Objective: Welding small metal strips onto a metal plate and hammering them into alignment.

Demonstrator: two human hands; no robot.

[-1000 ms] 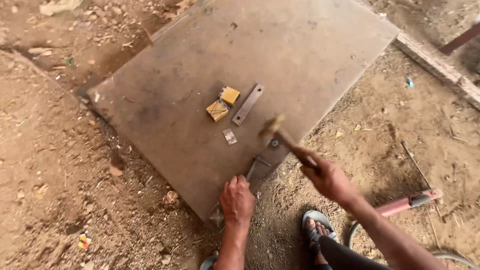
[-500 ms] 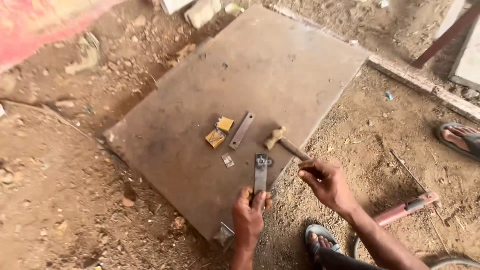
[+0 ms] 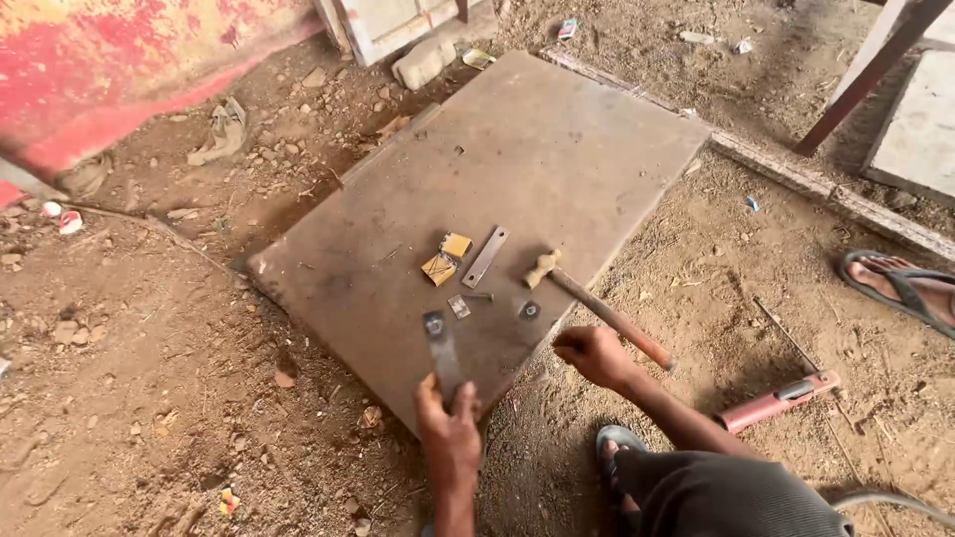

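Hammer (image 3: 600, 310) now released — strip (image 3: 441, 355) left-held

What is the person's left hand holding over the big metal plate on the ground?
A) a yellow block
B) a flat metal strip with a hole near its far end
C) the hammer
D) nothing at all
B: the left hand grips a flat metal strip with a hole near its far end, while the hammer lies on the metal plate by the right hand.
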